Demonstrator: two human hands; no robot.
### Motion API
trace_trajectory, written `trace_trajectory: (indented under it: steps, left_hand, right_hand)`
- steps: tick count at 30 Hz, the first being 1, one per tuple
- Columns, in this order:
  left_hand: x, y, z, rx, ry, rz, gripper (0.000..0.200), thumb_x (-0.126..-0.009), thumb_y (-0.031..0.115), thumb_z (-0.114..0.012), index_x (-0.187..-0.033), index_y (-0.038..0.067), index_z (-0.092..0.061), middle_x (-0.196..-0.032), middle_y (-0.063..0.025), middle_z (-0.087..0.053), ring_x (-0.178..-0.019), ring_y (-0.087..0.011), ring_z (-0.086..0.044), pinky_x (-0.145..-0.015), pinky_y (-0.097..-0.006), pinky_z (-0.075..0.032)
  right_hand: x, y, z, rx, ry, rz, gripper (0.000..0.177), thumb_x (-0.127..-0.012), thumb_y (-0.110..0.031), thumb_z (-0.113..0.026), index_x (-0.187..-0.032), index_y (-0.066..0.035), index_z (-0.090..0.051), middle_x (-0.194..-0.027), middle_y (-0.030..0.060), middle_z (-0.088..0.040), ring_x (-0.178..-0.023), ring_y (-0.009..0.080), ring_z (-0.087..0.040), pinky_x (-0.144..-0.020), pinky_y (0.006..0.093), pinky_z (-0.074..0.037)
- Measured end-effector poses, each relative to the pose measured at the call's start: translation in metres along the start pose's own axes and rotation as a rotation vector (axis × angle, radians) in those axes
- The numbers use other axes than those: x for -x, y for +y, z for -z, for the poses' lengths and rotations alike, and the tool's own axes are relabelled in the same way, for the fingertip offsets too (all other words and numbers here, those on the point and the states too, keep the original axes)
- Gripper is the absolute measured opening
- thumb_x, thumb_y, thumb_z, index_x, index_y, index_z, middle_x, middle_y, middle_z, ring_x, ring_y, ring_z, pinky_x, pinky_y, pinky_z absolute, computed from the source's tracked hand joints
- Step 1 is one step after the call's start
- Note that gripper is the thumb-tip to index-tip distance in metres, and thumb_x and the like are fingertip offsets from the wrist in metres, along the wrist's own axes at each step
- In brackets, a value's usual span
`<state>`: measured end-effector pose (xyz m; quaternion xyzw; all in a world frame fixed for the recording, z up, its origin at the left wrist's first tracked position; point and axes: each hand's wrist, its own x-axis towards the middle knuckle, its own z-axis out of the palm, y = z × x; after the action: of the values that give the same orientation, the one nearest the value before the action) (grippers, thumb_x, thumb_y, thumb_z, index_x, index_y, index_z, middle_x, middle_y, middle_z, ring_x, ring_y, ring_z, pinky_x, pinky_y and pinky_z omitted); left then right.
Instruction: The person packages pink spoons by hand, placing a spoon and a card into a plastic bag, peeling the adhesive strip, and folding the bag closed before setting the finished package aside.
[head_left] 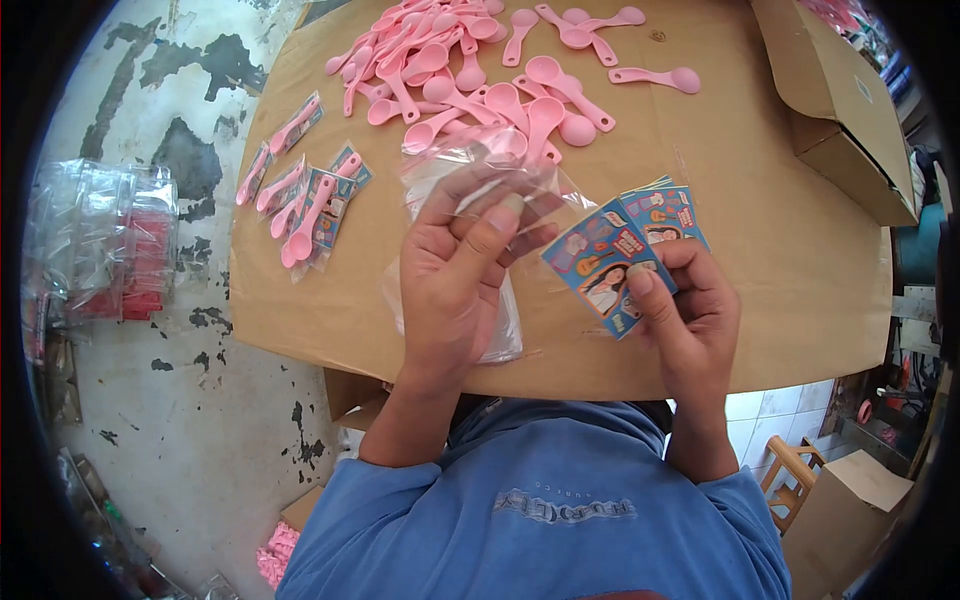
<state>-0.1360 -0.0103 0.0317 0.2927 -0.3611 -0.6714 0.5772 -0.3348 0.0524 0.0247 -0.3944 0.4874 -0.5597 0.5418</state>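
Note:
My left hand (465, 230) pinches a clear plastic bag (430, 180) between thumb and fingers, just in front of the pink spoons. Beneath that hand, more clear bags (503, 325) lie on the table. My right hand (690, 310) is closed on a blue printed card (605, 270), its thumb pressed on the card's face. Behind this card, several like cards (675, 212) fan out, partly hidden by it and by my fingers. A heap of pink measuring spoons (430, 58) spreads over the far part of the table. At left lie several spoons packed with cards in clear bags (310, 215).
Brown paper covers the table (800, 300). A cardboard box (840, 130) stands at its right edge, and another box (840, 520) is on the floor below. Clear and red plastic packs (100, 240) lie at far left.

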Motion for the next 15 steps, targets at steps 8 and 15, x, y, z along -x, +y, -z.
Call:
trace_trajectory:
  steps: [8, 15]
  left_hand:
    - [0.008, -0.005, -0.011, 0.025, 0.008, 0.038, 0.038, -0.102, 0.003, -0.059, -0.139, 0.0, -0.052, -0.135, -0.0232, -0.064, -0.122, -0.0299, -0.066, -0.102, -0.0436, -0.055]
    - [0.011, -0.01, -0.017, 0.06, -0.051, 0.062, 0.035, -0.104, 0.008, -0.057, -0.138, 0.0, -0.052, -0.135, -0.0262, -0.062, -0.125, -0.0373, -0.064, -0.102, -0.0453, -0.056]
  right_hand:
    - [0.001, 0.004, -0.017, -0.081, 0.109, 0.104, 0.014, -0.102, -0.01, -0.067, -0.109, 0.0, -0.06, -0.086, 0.0026, -0.066, -0.064, 0.0037, -0.058, -0.053, 0.0181, -0.045]
    - [0.009, 0.0, -0.01, 0.041, -0.025, 0.003, 0.012, -0.099, -0.008, -0.071, -0.104, 0.002, -0.067, -0.083, -0.0013, -0.064, -0.068, 0.0014, -0.055, -0.056, 0.0179, -0.042]
